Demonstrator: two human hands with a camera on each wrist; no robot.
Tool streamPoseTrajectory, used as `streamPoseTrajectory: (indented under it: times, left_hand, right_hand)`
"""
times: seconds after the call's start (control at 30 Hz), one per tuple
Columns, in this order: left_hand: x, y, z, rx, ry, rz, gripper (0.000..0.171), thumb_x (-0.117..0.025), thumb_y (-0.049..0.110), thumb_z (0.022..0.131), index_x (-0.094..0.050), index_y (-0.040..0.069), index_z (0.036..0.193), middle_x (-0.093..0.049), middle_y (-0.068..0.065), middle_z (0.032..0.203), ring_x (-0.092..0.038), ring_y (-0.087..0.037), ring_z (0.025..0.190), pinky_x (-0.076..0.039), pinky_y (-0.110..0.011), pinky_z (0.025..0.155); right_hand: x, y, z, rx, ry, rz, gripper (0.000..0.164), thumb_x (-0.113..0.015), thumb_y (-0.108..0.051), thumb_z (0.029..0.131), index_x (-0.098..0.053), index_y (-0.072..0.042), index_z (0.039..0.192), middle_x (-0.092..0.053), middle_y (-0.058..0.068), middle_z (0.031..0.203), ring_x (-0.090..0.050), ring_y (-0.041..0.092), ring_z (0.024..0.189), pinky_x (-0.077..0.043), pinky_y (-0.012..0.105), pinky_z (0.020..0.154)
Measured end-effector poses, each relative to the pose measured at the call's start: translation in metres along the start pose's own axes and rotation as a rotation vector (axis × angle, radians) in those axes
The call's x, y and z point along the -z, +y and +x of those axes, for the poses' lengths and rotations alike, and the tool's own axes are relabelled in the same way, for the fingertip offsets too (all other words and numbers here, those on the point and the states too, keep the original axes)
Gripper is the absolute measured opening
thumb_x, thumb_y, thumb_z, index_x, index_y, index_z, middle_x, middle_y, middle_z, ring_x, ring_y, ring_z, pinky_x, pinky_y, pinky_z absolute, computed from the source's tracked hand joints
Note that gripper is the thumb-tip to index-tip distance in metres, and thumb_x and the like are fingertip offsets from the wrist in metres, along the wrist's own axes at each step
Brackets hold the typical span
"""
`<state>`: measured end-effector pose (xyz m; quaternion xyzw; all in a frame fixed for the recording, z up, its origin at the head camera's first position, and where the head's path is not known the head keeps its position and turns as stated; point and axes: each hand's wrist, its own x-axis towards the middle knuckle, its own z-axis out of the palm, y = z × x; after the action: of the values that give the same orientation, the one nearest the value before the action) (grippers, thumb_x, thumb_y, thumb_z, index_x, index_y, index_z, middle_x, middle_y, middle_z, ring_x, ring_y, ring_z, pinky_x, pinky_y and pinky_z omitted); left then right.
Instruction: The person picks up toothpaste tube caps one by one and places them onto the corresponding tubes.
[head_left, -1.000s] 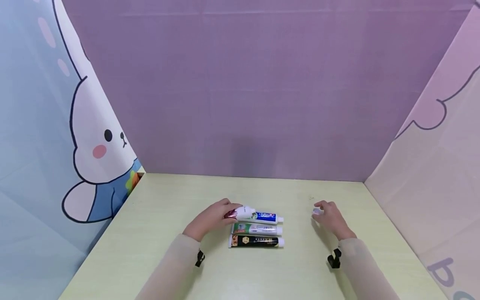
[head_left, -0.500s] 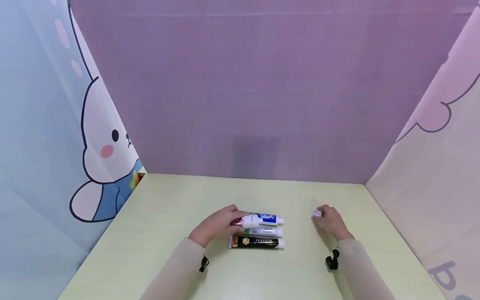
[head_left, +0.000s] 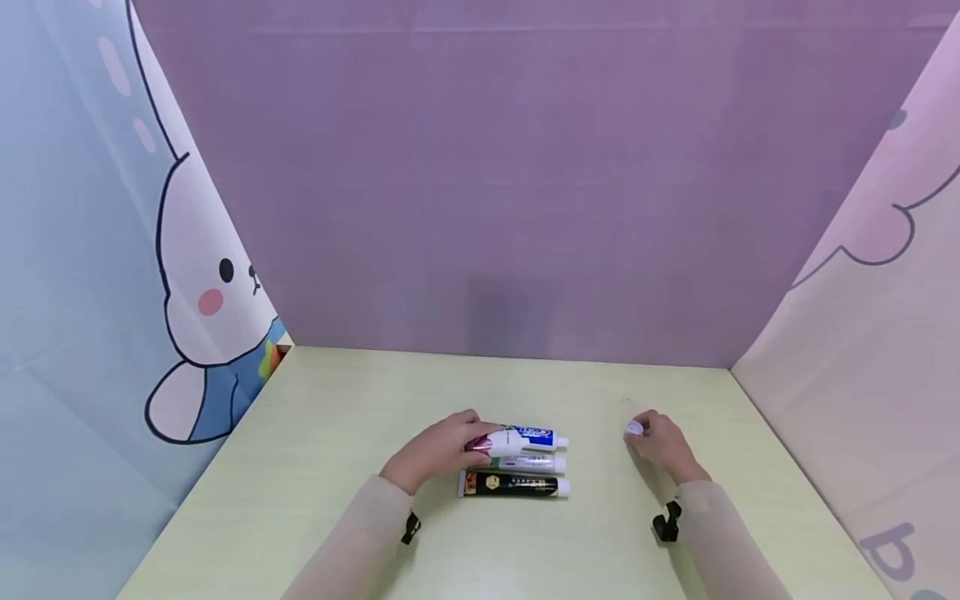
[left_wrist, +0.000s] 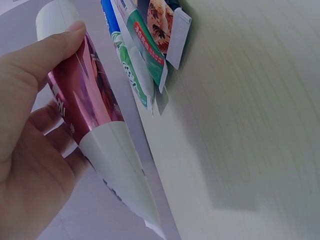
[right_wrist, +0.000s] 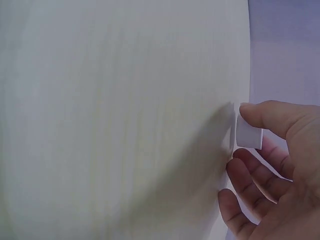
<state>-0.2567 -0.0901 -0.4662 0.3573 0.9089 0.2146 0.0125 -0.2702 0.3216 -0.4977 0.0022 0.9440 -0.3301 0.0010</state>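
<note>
My left hand grips a white and dark-red toothpaste tube, thumb on one side and fingers round the other. In the head view it is held over the left part of a row of toothpaste tubes. That row has a blue tube at the back, a green and silver tube in the middle and a black tube in front, all with white caps to the right. Off to the right, my right hand pinches a small white cap between thumb and fingers, close to the tabletop.
The pale wooden table ends at a purple backdrop. A blue cloth with a cartoon rabbit hangs on the left, and a pale printed cloth on the right.
The left hand has moved slightly right and nearer with its tube, which now covers part of the middle tube. The right hand has shifted a little, turning the cap more into view.
</note>
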Motion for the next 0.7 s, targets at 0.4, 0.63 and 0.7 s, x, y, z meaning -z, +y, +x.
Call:
streamPoseTrajectory:
  times: [0.4, 0.63, 0.7]
  left_hand:
    - [0.003, 0.004, 0.001, -0.004, 0.001, 0.0, 0.049, -0.072, 0.034, 0.093, -0.061, 0.024, 0.14, -0.057, 0.001, 0.11, -0.051, -0.01, 0.088, -0.049, -0.024, 0.075]
    - [0.003, 0.003, 0.003, 0.006, -0.002, -0.005, 0.047, -0.071, 0.035, 0.095, -0.061, 0.026, 0.14, -0.057, 0.003, 0.109, -0.052, -0.01, 0.088, -0.049, -0.024, 0.076]
    - [0.003, 0.002, 0.004, 0.004, -0.003, -0.004, 0.047, -0.071, 0.034, 0.094, -0.061, 0.026, 0.14, -0.057, 0.003, 0.109, -0.052, -0.01, 0.088, -0.05, -0.024, 0.077]
  right_hand:
    - [0.0, -0.012, -0.012, 0.112, -0.019, -0.013, 0.041, -0.063, -0.01, 0.097, -0.054, 0.006, 0.134, -0.062, 0.023, 0.122, -0.064, 0.033, 0.099, -0.056, 0.041, 0.075]
    - [0.0, -0.02, -0.014, 0.158, -0.001, 0.008, 0.036, -0.068, -0.009, 0.093, -0.053, 0.002, 0.124, -0.063, 0.017, 0.115, -0.063, 0.027, 0.093, -0.054, 0.037, 0.071]
    - [0.0, -0.023, -0.015, 0.158, -0.005, 0.021, 0.033, -0.069, -0.009, 0.092, -0.053, 0.001, 0.119, -0.063, 0.015, 0.113, -0.063, 0.026, 0.093, -0.054, 0.036, 0.07]
